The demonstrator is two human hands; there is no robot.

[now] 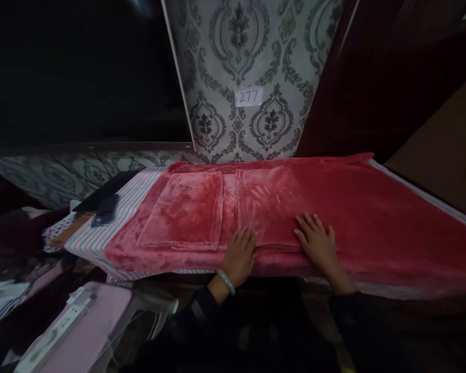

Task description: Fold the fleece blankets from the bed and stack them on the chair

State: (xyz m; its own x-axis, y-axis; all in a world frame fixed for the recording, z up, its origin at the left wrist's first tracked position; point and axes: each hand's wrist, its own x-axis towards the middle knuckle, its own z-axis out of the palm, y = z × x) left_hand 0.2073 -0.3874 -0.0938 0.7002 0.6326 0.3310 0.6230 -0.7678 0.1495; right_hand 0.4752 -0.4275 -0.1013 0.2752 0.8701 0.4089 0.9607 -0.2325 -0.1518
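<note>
Rests left hand [241, 255] and right hand [317, 241] palm-down, uncurled and gripping nothing, on the near side of the red blanket [376, 207]. Has the blanket spread over striped cloth [97, 233], with a folded panel [184, 210] beside the left hand. Faces a patterned wall [272, 52] and dark screen [81, 77].

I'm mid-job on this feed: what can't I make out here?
All in the head view:
- Fabric beneath the left hand and right hand: hidden by the hands.
- Most of the striped sheet: covered by the red blanket.
- Details of the dark object on the sheet: partly pixelated.
- Full extent of the screen: cut off by the left and top edges.
</note>
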